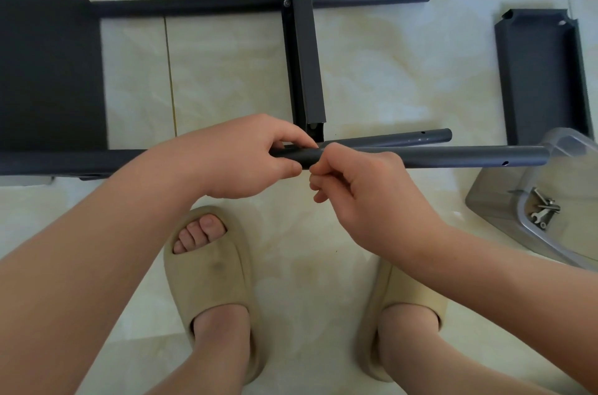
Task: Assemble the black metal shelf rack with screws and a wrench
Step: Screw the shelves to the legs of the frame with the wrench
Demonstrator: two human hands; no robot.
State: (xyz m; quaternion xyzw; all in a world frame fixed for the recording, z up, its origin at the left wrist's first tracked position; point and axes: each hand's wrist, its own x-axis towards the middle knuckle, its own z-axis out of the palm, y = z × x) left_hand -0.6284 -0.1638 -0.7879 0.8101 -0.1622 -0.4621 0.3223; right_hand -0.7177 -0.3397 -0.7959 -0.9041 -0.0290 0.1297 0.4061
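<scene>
Left hand [246, 158], right hand [365, 194] pinch tube [437, 156].

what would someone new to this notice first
First, the two hands meeting at mid-frame: the left hand grips the end of a dark metal tube, and the right hand pinches it just beside. Behind them the half-built black frame lies on the pale tiled floor. At the right edge a clear plastic tub holds screws and a small wrench.
</scene>
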